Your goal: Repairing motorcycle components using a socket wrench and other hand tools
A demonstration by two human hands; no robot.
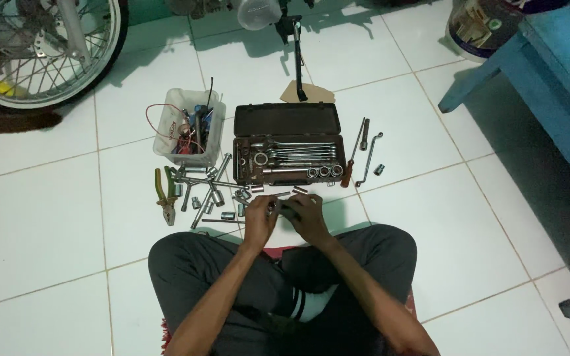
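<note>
Crossed legs [285, 277] in dark trousers fill the near edge, person seated on white floor tiles [41, 224]. Both hands meet just past the knees. Left hand [260, 221] is closed around a small metal piece, likely a socket [272, 207]; right hand [307, 216] is clamped on a dark tool part [289, 212] pressed against it. Too small and dim to name the part surely.

Judgement: step in hand is fitting the socket onto the tool part. Next move calls for a straight push with the two pieces aligned.

Count, outward:
- loose sockets and extension bars [209, 191] scattered left of the hands: a dozen or so, exact number unclear
- one pair of green-handled pliers [163, 194]
- one open tool case [287, 144], wrenches inside
- one clear plastic tub [189, 128] of wires and screwdrivers
- one red-handled screwdriver [351, 161] right of the case
- one spoked wheel [41, 49], far left
</note>
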